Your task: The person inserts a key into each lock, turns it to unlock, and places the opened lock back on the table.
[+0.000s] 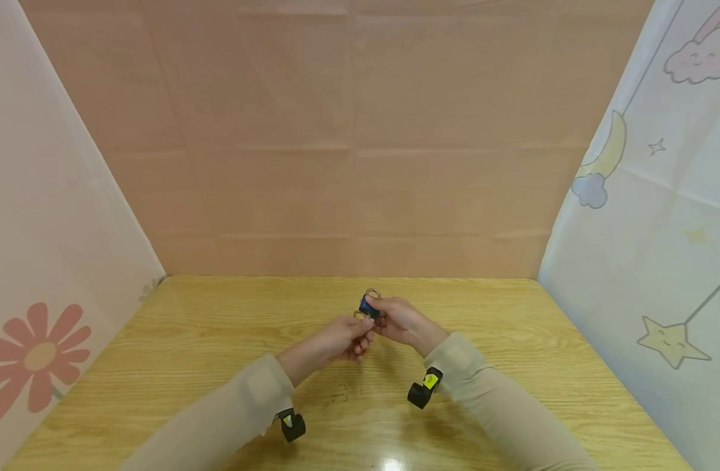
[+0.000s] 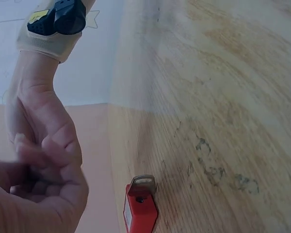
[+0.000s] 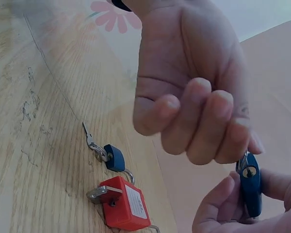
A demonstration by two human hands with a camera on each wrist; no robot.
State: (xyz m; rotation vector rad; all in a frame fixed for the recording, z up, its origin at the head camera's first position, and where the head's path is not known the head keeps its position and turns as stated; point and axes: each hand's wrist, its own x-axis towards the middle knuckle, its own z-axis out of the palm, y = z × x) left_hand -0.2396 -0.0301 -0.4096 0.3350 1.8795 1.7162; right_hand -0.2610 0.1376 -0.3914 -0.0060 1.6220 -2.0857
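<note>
My right hand [image 1: 404,322] holds a blue padlock [image 1: 368,306] above the table, its shackle pointing up and away. Close beside it, my left hand [image 1: 341,335] has its thumb and forefinger pinched at a small metal key with a ring [image 1: 360,315]. Seen from the right wrist, the blue padlock's brass keyhole face [image 3: 250,172] meets the left fingertips; whether the key sits in it I cannot tell. The left hand's other fingers [image 3: 199,131] are curled. In the left wrist view, the hands hide the held padlock.
On the wooden table [image 1: 218,314], a red padlock [image 3: 126,204] with a key at its keyhole lies beside a second blue padlock [image 3: 115,158] with keys on a ring [image 3: 98,151]. The head view does not show these two. A back panel [image 1: 348,163] borders the table.
</note>
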